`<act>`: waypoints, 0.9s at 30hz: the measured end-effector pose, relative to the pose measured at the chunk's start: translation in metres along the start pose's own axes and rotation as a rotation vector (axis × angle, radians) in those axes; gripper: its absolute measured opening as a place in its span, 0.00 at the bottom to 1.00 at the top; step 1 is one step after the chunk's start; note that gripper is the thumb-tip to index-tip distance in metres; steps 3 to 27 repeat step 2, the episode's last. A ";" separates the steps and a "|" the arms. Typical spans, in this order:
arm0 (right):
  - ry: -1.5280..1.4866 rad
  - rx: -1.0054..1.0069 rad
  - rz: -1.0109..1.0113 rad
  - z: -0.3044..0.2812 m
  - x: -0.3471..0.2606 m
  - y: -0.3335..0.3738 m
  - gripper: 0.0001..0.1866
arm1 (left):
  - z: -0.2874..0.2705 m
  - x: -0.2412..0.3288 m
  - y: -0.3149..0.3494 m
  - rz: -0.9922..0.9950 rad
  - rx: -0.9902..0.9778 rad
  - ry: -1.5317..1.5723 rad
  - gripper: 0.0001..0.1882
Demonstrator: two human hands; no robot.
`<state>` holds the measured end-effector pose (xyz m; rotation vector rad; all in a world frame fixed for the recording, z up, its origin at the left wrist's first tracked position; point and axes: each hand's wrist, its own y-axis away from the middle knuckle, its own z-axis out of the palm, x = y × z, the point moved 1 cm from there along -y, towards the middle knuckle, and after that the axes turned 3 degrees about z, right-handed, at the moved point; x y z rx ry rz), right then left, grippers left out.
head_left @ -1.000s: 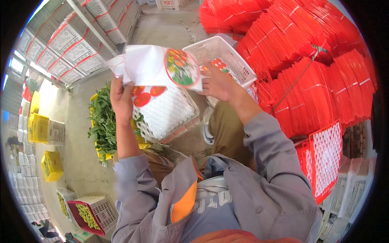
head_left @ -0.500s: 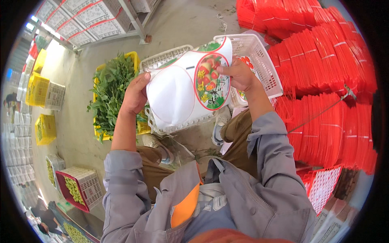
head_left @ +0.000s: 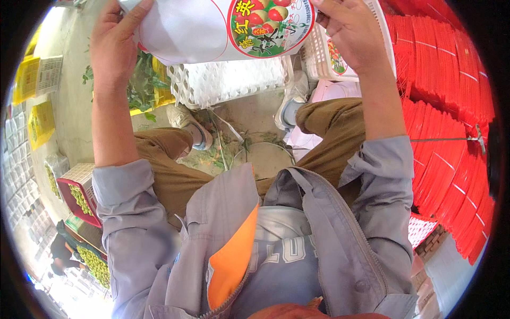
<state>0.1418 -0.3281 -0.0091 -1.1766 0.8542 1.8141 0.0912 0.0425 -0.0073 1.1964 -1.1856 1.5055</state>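
Note:
A white printed sheet [head_left: 183, 32], with a colourful oval picture of red fruit, is stretched between my two hands at the top of the head view. My left hand [head_left: 114, 50] pinches its left edge, thumb on top. On its right edge, my right hand [head_left: 355, 37] has hold with thumb and fingers. The sheet's far part is cut off by the frame's upper border. Just below it sits a white lattice plastic crate [head_left: 212, 85], partly covered by the sheet. To the right, another white crate [head_left: 317, 53] holds printed sheets [head_left: 337, 57] of the same kind.
Green leafy stems [head_left: 143, 80] fill a yellow crate [head_left: 163, 87] on the left. Bundled red plastic strips [head_left: 446, 143] are piled high along my right side. Farther left stand a red-rimmed crate [head_left: 68, 187] of green fruit and yellow crates [head_left: 41, 125].
Both hands have spread the sheet wider and it now appears higher in the view, past the upper border. My view has shifted down toward my lap.

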 end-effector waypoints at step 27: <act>0.066 0.016 -0.010 0.011 -0.012 0.012 0.26 | 0.001 0.003 0.003 0.056 -0.005 0.018 0.22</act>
